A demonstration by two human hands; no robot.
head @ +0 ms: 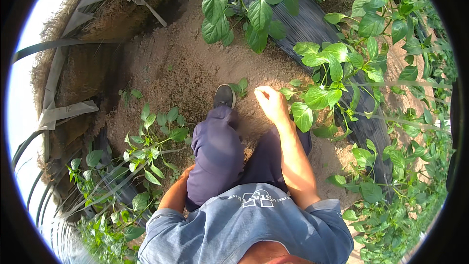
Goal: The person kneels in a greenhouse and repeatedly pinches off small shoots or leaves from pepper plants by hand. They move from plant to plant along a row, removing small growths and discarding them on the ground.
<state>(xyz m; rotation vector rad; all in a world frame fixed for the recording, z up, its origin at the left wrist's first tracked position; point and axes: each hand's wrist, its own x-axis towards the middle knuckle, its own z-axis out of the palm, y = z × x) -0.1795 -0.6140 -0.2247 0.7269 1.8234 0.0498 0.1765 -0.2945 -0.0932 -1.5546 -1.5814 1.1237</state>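
Note:
My right hand (271,103) is raised over the soil in front of me, fingers curled together; whether something small is between them cannot be told. Just right of it are the leaves of a pepper plant (324,97) with a small white flower. My left hand (187,173) rests at the outer side of my left thigh, mostly hidden behind the trouser leg. Left of that leg grows another pepper plant (148,150). A dark shoe (224,97) stands on the soil, beside a small leafy seedling (240,86).
Black plastic mulch (311,18) runs along the plant row at right, with pale strings (406,83) stretched across it. A large pepper plant (253,11) stands ahead. At left are an earthen wall (78,77), torn plastic film (69,113) and curved bars. Bare soil (176,62) lies ahead.

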